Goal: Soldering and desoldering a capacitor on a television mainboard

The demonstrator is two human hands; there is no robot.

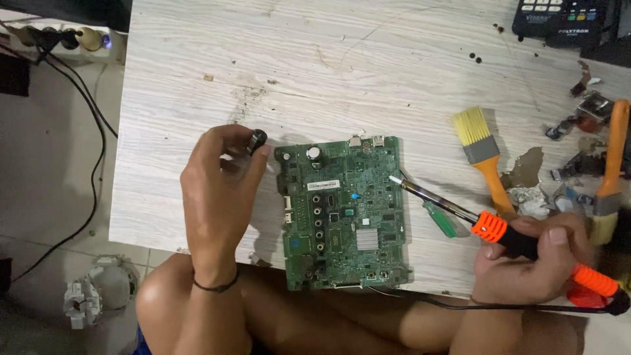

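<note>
Flat on the pale wood-grain tabletop (197, 79) lies a green circuit board (343, 212), rectangular, dotted with black chips, a silver heatsink and round jacks. Right hand (532, 260) grips an orange-and-black soldering iron (490, 227), its tip at the board's right edge. Left hand (220, 181) pinches a small black cylinder (256, 141) beside the board's top-left corner.

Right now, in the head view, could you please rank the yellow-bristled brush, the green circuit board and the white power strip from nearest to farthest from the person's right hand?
From the right hand, which holds the orange soldering iron:
1. Yellow-bristled brush, just above the hand on the table's right side.
2. Green circuit board, to its left at the table's middle.
3. White power strip, far off at the upper left, beyond the table's edge.
</note>
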